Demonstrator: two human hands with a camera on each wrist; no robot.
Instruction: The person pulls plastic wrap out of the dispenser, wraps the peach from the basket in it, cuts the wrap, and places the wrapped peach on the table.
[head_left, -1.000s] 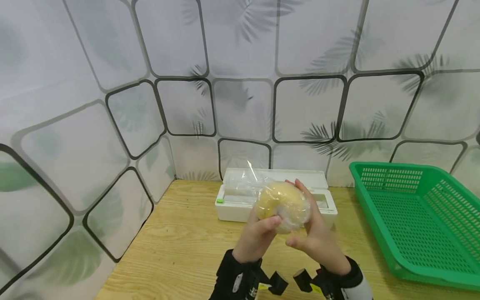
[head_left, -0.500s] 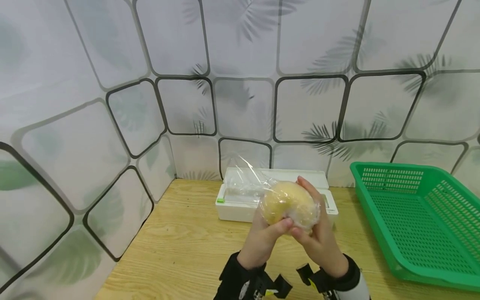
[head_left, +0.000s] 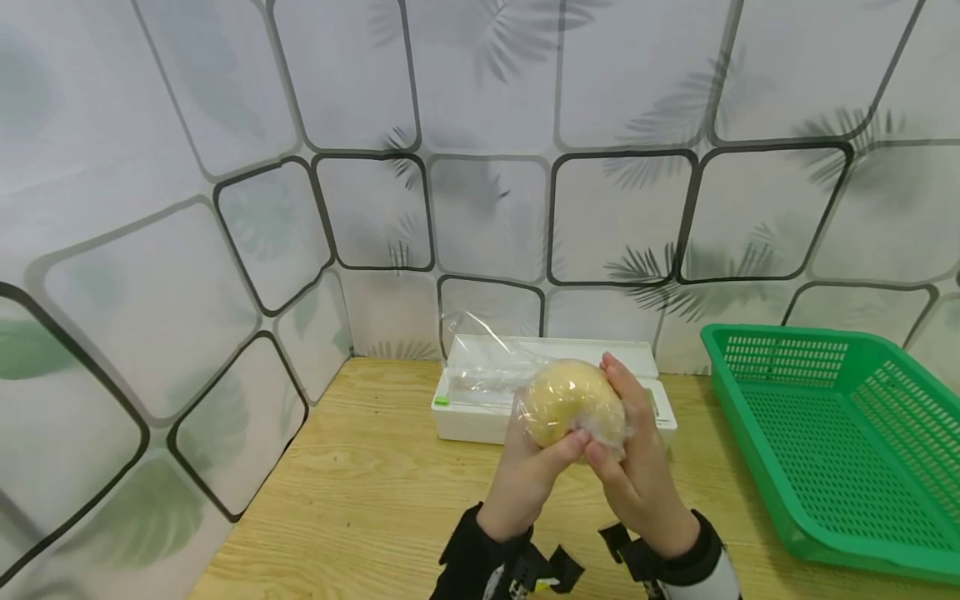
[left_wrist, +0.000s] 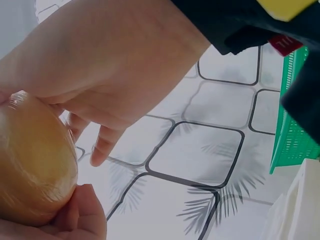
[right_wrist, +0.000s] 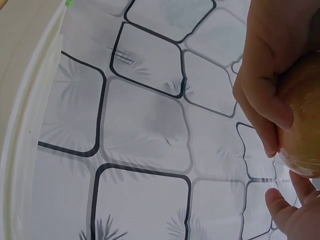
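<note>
A rounded yellow thing (head_left: 562,400) in clear plastic wrap is held up over the table between both hands; its kind is unclear. The left hand (head_left: 517,483) grips its left side and underside, thumb on the near face. From the right, the right hand (head_left: 645,467) holds it with fingers along the far side, its thumb tip close beside the left thumb where the wrap bunches whitish. A loose sheet of cling film (head_left: 491,358) trails up and left from the thing. In the left wrist view, the right hand (left_wrist: 110,65) spans the top.
Behind the hands stands an open white cling film box (head_left: 468,427), lid raised, with a green piece at its left end. A green plastic basket (head_left: 825,433) is on the right of the wooden table (head_left: 360,467). Patterned wall covering (head_left: 487,217) rises at the back and left.
The right thumb has come in from apart to close beside the left thumb on the wrapped thing. The thing has shifted slightly right, and the trailing film has spread out to the left.
</note>
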